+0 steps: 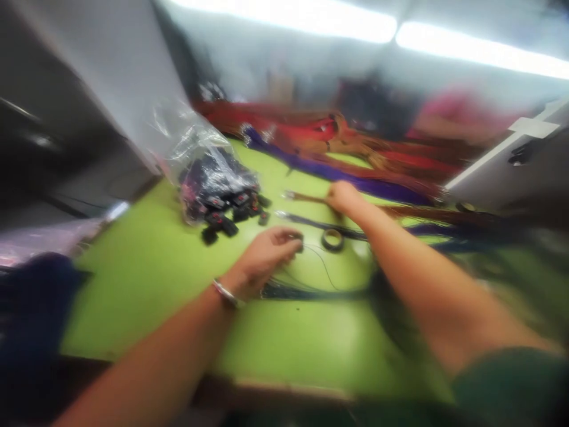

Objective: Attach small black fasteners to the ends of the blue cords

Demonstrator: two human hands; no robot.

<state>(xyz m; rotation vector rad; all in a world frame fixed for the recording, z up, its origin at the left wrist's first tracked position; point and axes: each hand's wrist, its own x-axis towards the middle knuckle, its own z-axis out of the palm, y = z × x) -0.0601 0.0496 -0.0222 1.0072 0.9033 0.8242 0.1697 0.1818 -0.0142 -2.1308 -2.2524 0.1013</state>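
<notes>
My left hand [267, 254], with a bracelet at the wrist, pinches a small black connector [299, 241]. A thin dark wire [326, 268] curves away from it to the right. My right hand [344, 197] is closed around a brown wire bundle [306, 197], whose shiny tips point left. Just below lies a dark wire bundle [311, 222] with similar tips. Between the hands sits a roll of black tape [332, 239]. Another bundle of dark wires [315, 293] runs to the right under my left hand. Motion blur hides the fingers' finer detail.
A clear plastic bag [200, 160] of black connectors lies on the green table [146, 284], with several loose connectors [222, 225] at its mouth. Red, orange wires [311, 124] and purple wires [306, 165] stretch across the back. A grey panel [524, 166] stands at right.
</notes>
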